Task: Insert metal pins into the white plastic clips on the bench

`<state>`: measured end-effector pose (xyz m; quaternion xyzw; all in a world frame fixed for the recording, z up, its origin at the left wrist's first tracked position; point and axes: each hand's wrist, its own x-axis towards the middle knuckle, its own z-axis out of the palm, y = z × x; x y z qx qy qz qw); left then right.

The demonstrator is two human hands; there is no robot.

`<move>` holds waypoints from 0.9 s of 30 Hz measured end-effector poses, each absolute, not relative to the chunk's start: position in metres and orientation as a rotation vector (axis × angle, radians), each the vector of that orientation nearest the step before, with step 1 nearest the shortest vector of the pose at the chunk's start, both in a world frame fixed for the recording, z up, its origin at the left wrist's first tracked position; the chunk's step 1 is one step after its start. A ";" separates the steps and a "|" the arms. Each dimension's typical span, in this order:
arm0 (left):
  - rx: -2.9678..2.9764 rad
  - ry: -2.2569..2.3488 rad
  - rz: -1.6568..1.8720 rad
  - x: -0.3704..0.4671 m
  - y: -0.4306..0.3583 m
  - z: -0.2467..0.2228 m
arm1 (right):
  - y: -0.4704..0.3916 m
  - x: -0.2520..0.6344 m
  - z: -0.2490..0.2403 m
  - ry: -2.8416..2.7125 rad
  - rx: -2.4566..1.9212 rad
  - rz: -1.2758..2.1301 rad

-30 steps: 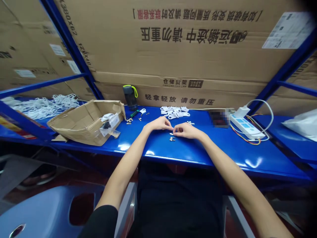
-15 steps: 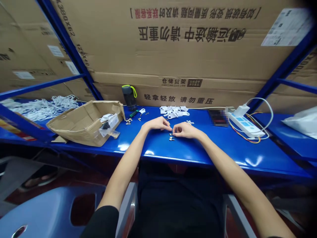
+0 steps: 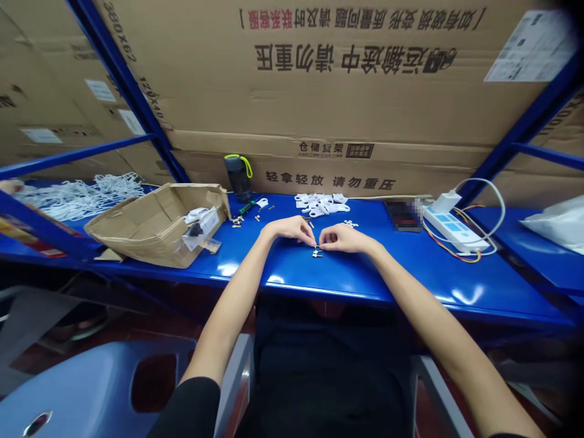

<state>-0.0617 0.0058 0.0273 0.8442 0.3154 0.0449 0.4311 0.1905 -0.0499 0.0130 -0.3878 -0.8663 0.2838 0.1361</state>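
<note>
Over the middle of the blue tabletop (image 3: 292,267), my left hand (image 3: 295,229) and my right hand (image 3: 341,238) meet with fingertips pinched close together. A tiny piece sits between the fingertips, too small to name. Just below them lie small metal-looking parts (image 3: 316,254) on the table. Behind my left hand there is a thin brass-coloured pin (image 3: 311,224). Little white pieces (image 3: 350,223) rest beyond my right hand. Farther back is a pile of white plastic parts (image 3: 322,204).
On the left stands an open cardboard box (image 3: 137,225), with a dark bottle (image 3: 238,179) and a green-handled tool (image 3: 247,207) to its right. White cords (image 3: 91,194) heap at far left, near another person's hand (image 3: 10,186). A power strip (image 3: 454,228) and a dark phone-like object (image 3: 404,216) lie right.
Both hands have shifted slightly toward me, and the fingertips have come down closer to the small parts. A pin behind my left hand has come into view. Another person's hand appears at far left.
</note>
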 end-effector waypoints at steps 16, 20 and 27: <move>2.153 0.776 0.120 -0.061 0.009 0.023 | -0.060 0.192 0.025 -2.542 -1.023 0.878; 2.153 0.749 0.109 -0.061 0.008 0.025 | -0.059 0.191 0.024 -2.607 -1.031 0.783; 2.152 0.779 0.096 -0.061 0.008 0.025 | -0.061 0.189 0.025 -2.641 -1.056 0.683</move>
